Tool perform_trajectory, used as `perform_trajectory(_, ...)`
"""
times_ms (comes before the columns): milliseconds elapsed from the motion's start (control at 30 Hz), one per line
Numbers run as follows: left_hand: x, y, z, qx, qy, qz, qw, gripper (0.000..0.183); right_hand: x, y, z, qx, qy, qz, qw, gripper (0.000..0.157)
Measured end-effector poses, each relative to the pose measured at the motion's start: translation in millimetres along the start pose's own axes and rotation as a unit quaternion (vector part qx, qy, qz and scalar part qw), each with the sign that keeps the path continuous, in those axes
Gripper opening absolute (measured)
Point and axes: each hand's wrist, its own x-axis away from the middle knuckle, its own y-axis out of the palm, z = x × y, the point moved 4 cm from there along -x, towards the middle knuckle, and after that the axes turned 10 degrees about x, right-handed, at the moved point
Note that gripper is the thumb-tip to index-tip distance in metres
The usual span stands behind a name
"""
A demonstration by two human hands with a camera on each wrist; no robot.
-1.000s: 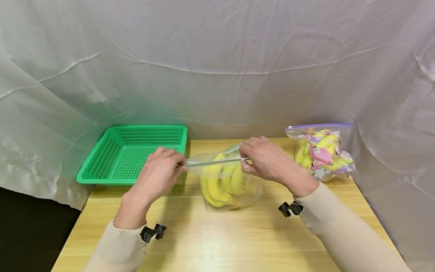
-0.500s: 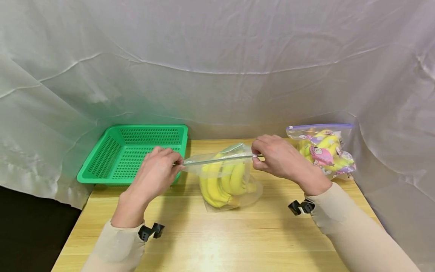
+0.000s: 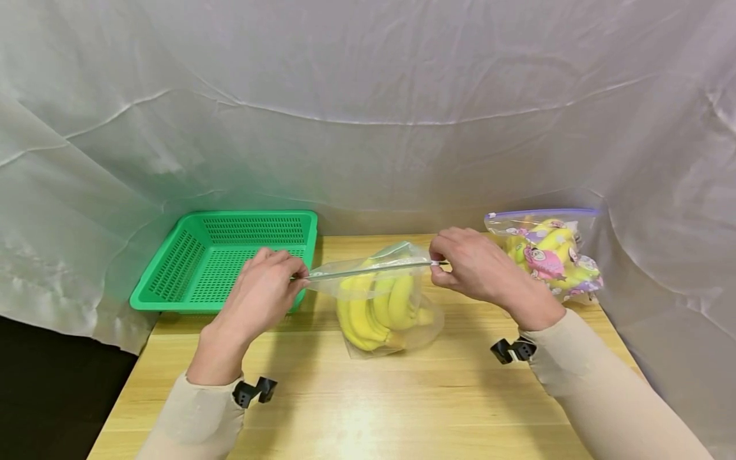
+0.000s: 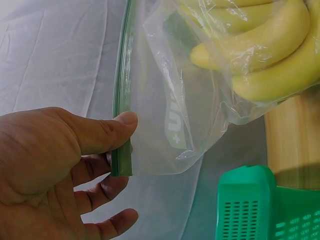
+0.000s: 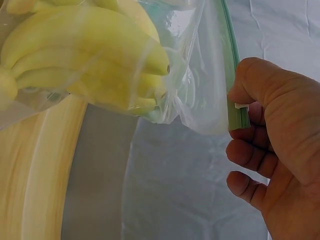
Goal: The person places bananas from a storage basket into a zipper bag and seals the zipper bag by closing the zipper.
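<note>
A clear zip bag [image 3: 422, 319] with a green zip strip stands mid-table, several yellow bananas [image 3: 362, 322] inside it. My left hand [image 3: 261, 297] pinches the left end of the strip between thumb and forefinger, as the left wrist view shows. At the strip's other end, my right hand [image 3: 474, 268] pinches the corner beside a small white slider [image 5: 241, 106]. The strip is stretched straight between both hands, above the bananas. In the right wrist view the other fingers of the right hand are loosely bent, below the strip.
A green plastic basket [image 3: 138, 297] sits at the back left of the wooden table [image 3: 356, 409]. At the back right leans another zip bag [image 3: 543, 262], with a purple strip, cartoon prints and yellow fruit inside. Grey cloth [image 3: 368, 160] hangs behind and at both sides.
My right hand has moved right along the strip with the slider, to the bag's right corner. The left hand has shifted slightly left, still pinching its end.
</note>
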Motion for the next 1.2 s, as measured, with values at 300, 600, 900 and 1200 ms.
perform_trajectory(300, -1.2, 0.9, -0.3, -0.002, 0.000, -0.003, 1.0000, 0.004, 2, -0.5, 2, 0.005, 0.006, -0.003, 1.000, 0.006)
perform_trajectory(600, -6.1, 2.3, -1.0, 0.001, 0.005, 0.004, 1.0000, 0.005, 3, -1.5, 6, 0.008, 0.015, 0.013, 1.000, 0.004)
perform_trajectory(900, -19.3, -8.5, 8.4, 0.082, 0.004, 0.080, 0.9934, 0.009, 8, -20.5, 19, -0.022, 0.072, 0.066, 0.995, 0.008)
perform_trajectory(1200, -22.4, -21.1, 24.7, 0.219, -0.032, 0.105, 0.9696, 0.015, 20, -48.1, 24, -0.106, 0.182, 0.092, 0.973, 0.008)
